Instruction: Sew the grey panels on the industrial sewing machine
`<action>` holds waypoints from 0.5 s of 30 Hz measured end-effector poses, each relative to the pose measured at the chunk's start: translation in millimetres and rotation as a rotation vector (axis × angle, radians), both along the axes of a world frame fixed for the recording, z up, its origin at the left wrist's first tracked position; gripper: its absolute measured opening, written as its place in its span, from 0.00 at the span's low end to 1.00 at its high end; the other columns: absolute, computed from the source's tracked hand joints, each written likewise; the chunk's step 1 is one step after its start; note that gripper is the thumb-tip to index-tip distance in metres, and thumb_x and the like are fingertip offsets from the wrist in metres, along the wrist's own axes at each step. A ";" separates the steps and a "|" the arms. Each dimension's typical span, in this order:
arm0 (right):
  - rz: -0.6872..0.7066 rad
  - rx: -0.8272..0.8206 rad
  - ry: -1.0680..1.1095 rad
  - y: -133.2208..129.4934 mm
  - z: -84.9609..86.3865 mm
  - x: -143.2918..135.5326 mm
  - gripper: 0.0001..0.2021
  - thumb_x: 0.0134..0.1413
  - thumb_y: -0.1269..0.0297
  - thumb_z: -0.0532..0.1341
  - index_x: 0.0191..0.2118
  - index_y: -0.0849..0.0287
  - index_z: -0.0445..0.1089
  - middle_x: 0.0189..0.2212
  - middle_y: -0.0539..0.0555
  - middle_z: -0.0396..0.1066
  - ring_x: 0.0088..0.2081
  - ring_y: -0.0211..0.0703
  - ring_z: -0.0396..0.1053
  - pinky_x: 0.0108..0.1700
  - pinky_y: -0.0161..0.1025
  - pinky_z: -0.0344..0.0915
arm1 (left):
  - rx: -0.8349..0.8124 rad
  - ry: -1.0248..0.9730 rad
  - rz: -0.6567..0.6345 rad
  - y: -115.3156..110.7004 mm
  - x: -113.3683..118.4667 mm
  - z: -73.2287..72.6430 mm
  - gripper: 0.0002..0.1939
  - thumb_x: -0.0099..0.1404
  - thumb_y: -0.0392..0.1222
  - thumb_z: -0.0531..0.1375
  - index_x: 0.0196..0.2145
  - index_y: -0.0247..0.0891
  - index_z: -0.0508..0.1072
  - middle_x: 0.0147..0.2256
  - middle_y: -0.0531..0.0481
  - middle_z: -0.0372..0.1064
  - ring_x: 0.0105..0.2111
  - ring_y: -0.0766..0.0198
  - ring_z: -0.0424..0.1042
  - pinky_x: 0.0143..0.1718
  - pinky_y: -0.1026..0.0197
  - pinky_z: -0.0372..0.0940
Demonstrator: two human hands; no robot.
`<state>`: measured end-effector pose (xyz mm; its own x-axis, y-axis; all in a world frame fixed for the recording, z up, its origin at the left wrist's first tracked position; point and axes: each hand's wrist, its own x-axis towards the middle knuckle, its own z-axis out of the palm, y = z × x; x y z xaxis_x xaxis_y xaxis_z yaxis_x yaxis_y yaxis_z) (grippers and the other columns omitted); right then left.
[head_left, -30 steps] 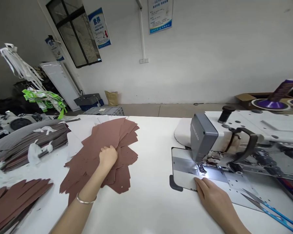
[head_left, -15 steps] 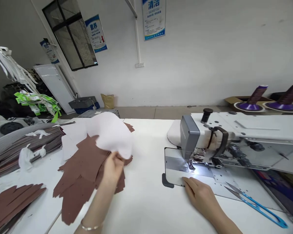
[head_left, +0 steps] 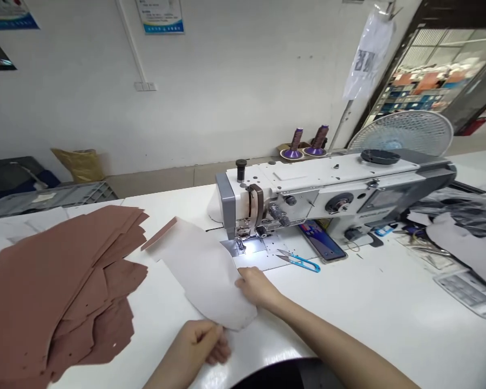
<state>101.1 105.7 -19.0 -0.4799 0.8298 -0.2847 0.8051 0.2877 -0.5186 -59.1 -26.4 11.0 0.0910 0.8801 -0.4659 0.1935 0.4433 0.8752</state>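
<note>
A pale, curved fabric piece (head_left: 202, 270) lies slanted in front of the sewing machine (head_left: 299, 189), its far left end folded over to show brown. My right hand (head_left: 255, 286) pinches its right edge, just below the lit needle area. At the near edge of the piece is my left hand (head_left: 202, 343), its fingers curled; the piece's edge meets its fingertips. To the left, brown fabric pieces (head_left: 56, 259) lie in an overlapping pile on the white table (head_left: 157, 324).
Blue-handled snips (head_left: 302, 262) lie right of the needle, beside a phone (head_left: 324, 243). Two thread cones (head_left: 295, 143) and a fan (head_left: 405, 132) stand behind the machine. Dark and pale material (head_left: 461, 237) lies at the far right.
The view has turned to the right. The pale piece has come from the brown pile to the front of the machine, and my right hand has taken hold of its edge.
</note>
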 end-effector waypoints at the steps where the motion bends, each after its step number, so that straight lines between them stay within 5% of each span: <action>1: 0.061 0.021 -0.054 2.5 2.7 1.9 0.08 0.54 0.69 0.54 0.33 0.62 0.71 0.36 0.60 0.74 0.37 0.47 0.70 0.31 0.35 0.53 | 0.148 0.166 -0.053 6.3 -4.0 5.3 0.20 0.63 0.53 0.51 0.27 0.35 0.73 0.29 0.43 0.74 0.32 0.58 0.73 0.36 0.57 0.67; 4: 0.252 0.035 -0.145 13.3 11.2 3.2 0.07 0.54 0.70 0.55 0.34 0.60 0.71 0.35 0.57 0.74 0.37 0.47 0.71 0.30 0.35 0.50 | 0.603 0.578 -0.133 39.4 -7.4 2.3 0.16 0.66 0.43 0.47 0.36 0.38 0.74 0.37 0.46 0.74 0.40 0.60 0.71 0.43 0.58 0.66; 8: 0.228 0.106 -0.218 26.9 14.7 1.3 0.09 0.55 0.68 0.54 0.39 0.61 0.70 0.36 0.60 0.74 0.37 0.49 0.71 0.31 0.36 0.51 | 0.941 1.020 -0.389 89.4 4.9 -37.8 0.21 0.61 0.29 0.47 0.50 0.31 0.69 0.50 0.39 0.68 0.49 0.55 0.66 0.49 0.52 0.63; 11: 0.085 0.102 -0.243 28.7 10.6 5.1 0.11 0.54 0.65 0.56 0.42 0.64 0.68 0.38 0.62 0.74 0.39 0.50 0.71 0.31 0.36 0.54 | 1.009 1.289 -0.503 110.3 15.2 -59.3 0.23 0.60 0.29 0.49 0.54 0.30 0.64 0.51 0.37 0.65 0.48 0.53 0.65 0.45 0.51 0.63; 15: 0.007 0.151 -0.309 17.0 4.6 8.0 0.09 0.55 0.70 0.54 0.41 0.63 0.67 0.35 0.61 0.73 0.36 0.50 0.72 0.31 0.37 0.57 | 0.873 1.531 -0.472 121.6 29.5 -57.6 0.21 0.59 0.30 0.52 0.51 0.29 0.67 0.42 0.37 0.68 0.41 0.52 0.67 0.37 0.53 0.63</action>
